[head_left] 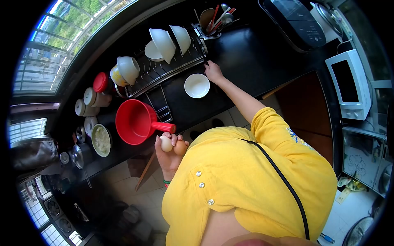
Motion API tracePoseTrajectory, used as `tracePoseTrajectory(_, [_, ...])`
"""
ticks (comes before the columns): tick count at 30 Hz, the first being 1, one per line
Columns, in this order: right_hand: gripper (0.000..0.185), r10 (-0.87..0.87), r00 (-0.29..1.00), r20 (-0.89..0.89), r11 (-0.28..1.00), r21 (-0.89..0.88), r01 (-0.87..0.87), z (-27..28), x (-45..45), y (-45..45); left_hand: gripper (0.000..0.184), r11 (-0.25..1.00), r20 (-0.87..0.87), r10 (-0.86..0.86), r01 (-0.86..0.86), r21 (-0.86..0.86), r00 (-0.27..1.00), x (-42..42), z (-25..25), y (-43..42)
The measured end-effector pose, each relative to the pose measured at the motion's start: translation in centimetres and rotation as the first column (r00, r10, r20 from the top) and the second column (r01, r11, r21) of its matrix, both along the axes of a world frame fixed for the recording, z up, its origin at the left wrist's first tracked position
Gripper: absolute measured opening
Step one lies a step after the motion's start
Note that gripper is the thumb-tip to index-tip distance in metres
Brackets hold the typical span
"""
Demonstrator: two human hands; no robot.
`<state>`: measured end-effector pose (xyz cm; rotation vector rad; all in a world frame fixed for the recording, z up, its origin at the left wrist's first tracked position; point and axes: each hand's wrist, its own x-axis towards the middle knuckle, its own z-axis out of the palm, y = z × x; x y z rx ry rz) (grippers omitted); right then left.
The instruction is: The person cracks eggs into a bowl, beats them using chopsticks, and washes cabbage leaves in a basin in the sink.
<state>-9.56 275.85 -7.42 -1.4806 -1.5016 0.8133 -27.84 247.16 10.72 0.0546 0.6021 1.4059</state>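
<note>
In my left hand [167,158] are two eggs, a pale one [166,144] and a browner one [179,148], with the fingers curled round them. This hand is beside the handle of a red pot [130,123]. My right hand [214,72] reaches over the black counter to the front end of the dish rack [176,67]. Its fingers are closed at a dark thing too hard to make out. Just left of that hand, a small white bowl [197,85] stands on the counter and looks empty inside.
White bowls [163,44] lean in the rack. A utensil holder [208,33] stands behind it. Lidded jars [97,97] and a bowl of pale food [101,140] are at the left. A rice cooker [293,24] and a white microwave [349,84] are at the right.
</note>
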Motion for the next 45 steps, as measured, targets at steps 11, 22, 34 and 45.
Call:
tracePoseTrajectory(11, [0.030,0.243,0.970,0.012,0.960,-0.147,-0.239,5.9,3.5,-13.6,0.030,0.999,-0.041,0.043,-0.044,-0.032,0.998,-1.5,-0.8,-2.4])
tracePoseTrajectory(22, [0.027,0.232,0.940,-0.252,0.768,-0.545,-0.335,1.0,1.2,-15.6,0.032,0.931,0.074,0.347,-0.334,-0.146,0.935,0.7,-1.6,-16.3])
tracePoseTrajectory(34, [0.024,0.431,0.832,-0.348,0.840,-0.181,-0.511,13.3,4.8,-9.5,0.034,0.787,0.161,0.616,-0.602,-0.134,0.771,4.2,-2.8,-22.6])
tracePoseTrajectory(45, [0.023,0.845,0.329,-0.422,0.151,-0.402,-0.903,13.8,-20.6,-68.0,0.034,0.437,0.144,0.890,-0.899,0.003,0.433,-2.4,-7.6,-72.4])
